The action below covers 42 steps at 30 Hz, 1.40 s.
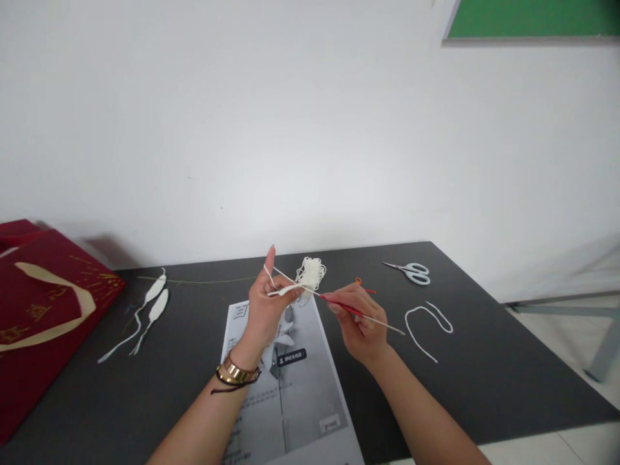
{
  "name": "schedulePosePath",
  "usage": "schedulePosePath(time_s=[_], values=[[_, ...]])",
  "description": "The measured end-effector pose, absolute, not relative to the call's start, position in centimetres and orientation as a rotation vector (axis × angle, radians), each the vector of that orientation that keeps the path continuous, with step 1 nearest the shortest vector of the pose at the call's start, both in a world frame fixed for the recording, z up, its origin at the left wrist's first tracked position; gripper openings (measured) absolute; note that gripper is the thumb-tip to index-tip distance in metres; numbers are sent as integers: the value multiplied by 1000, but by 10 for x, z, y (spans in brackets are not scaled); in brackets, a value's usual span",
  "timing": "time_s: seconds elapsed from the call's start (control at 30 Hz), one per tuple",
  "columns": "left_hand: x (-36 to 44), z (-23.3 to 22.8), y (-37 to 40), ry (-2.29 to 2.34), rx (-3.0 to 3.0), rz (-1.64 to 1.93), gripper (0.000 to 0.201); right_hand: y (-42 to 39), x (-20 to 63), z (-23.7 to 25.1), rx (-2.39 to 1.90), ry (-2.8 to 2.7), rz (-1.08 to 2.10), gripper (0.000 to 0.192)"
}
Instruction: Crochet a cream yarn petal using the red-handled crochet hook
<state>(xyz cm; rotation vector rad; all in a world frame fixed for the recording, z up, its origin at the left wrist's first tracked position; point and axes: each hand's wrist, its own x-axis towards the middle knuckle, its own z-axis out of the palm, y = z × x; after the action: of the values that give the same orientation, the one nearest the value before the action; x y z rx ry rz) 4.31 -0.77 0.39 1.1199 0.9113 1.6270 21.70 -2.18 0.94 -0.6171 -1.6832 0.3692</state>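
The dark table (508,361) carries all the work. At its left edge lies a red gift bag (33,323) with a cream ribbon handle. A printed instruction sheet (295,394) lies flat at the centre, under both forearms. Two finished white crocheted pieces (155,300) with trailing tails lie between bag and sheet. A loose cut of white cord (429,323) lies right of centre, with small scissors (414,272) beyond it near the wall.

The left hand (264,310) is raised above the sheet, forefinger upright with white yarn (281,276) wrapped over it, thumb and fingers pinched together on a small started piece (285,290). A loose tangle of yarn supply (310,272) sits on the table just behind. The right hand (358,323) is closed on a red-handled crochet hook (361,314), held pencil-fashion at the handle, tip meeting the started piece.

Judgement: the yarn is light, soft and limp, and liable to snag or slip; it is best pinched close to the hook tip. The hook is thin, stiff and best gripped at the handle.
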Motion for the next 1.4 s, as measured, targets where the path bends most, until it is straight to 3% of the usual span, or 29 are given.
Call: schedulePosePath(time_s=[0.3,0.73,1.4], values=[[36,14,-10,877,1077,1375,95,-18,229,11,-727,-1578,674,12],[26,19,-10,780,954,1065,90,-13,232,15,-686,-1426,1024,17],[23,14,-10,676,964,970,90,-6,231,18,-634,-1128,1340,21]])
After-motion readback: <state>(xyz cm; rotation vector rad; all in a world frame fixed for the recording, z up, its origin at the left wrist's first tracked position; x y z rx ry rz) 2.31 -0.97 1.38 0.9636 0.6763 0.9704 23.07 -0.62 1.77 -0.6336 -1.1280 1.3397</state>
